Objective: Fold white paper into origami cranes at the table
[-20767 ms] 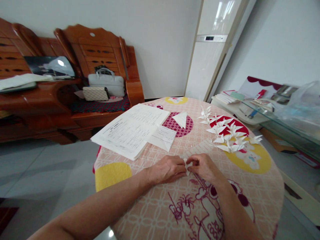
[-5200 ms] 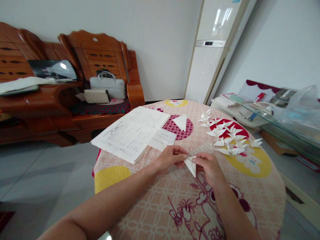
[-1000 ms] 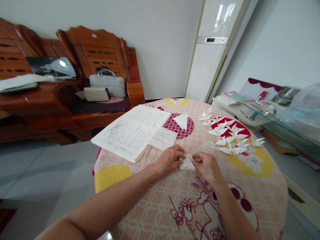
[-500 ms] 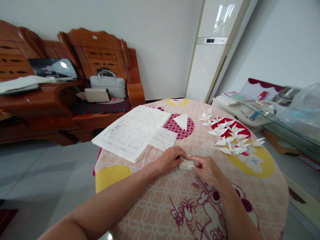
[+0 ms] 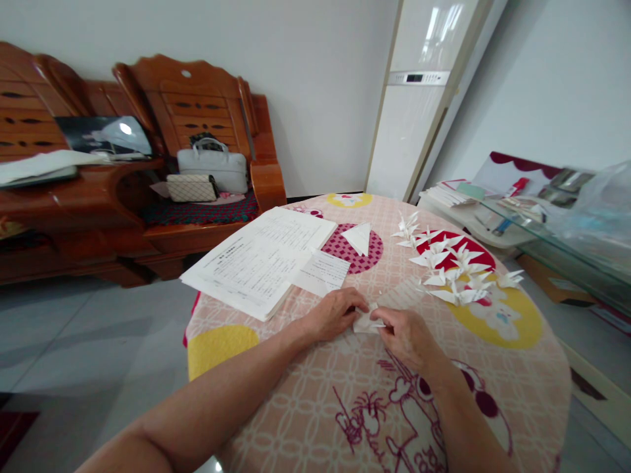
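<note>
A small folded piece of white paper (image 5: 365, 322) lies on the patterned tablecloth (image 5: 300, 387) between my hands. My left hand (image 5: 340, 313) rests at its left side, fingers bent and pressed down on its edge. From the right, my right hand (image 5: 403, 332) pinches the paper between thumb and index finger. Left of my hands is a loose printed sheet (image 5: 323, 270), partly over a stack of printed papers (image 5: 246, 263). Beyond them sits a folded white paper triangle (image 5: 361, 238). Several folded paper cranes (image 5: 461, 263) stand together at the right.
A glass-topped stand (image 5: 532, 230) with papers and a plastic bag (image 5: 604, 203) adjoins the table's right side. Behind the table rises a tall white air conditioner (image 5: 411, 131). A wooden sofa (image 5: 202, 112) with bags on its seat is at the left.
My right index finger has drawn back from my left fingertips and now bends over the paper's right part. More of the paper's top shows. My left hand has hardly moved.
</note>
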`<state>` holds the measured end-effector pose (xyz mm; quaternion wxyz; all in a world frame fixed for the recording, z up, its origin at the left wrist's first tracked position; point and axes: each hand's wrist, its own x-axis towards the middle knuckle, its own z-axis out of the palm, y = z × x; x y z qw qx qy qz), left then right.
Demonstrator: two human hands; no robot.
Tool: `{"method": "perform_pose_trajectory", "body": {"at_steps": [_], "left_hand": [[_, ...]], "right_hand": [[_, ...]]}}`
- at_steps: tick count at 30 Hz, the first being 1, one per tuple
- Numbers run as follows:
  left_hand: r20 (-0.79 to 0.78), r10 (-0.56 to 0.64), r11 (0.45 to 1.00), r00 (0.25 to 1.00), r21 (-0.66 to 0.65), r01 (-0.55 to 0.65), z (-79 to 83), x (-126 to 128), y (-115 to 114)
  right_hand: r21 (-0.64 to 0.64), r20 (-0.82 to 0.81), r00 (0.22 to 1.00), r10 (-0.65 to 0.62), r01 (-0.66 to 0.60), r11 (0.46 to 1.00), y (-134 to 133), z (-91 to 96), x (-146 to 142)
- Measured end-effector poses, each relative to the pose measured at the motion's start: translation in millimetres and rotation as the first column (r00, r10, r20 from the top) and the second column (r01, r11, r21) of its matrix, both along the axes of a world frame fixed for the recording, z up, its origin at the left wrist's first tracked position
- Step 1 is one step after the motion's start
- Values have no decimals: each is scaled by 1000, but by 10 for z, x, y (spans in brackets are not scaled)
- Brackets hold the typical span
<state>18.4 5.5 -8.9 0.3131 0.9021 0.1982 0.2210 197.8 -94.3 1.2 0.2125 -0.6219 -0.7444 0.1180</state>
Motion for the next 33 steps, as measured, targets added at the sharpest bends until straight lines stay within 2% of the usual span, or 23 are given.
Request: {"method": "perform_pose_trajectory", "body": {"at_steps": [6,14,21,29,33], "left_hand": [[-8,3,1000,1000,-2,-3,49,-6,-15],[-19,-6,1000,1000,12,7,62,-28,1],[-36,4,1000,999,7,-4,97,-24,-32],[-44,-21,1000,999,11,21,110,-45,0],[-66,-16,1000,998,18,17,119,-62,2]], "right_hand": [[66,-8,1000,1,-1,998,17,-11,-4],[140,-8,998,-57,57,988,25,-26,9],[160,-124,990,-70,89,983,46,-11,-6],[110,-224,968,-115,143,984,70,-45,-16],[30,-362,909,-209,235,971,92,-103,-31]]}}
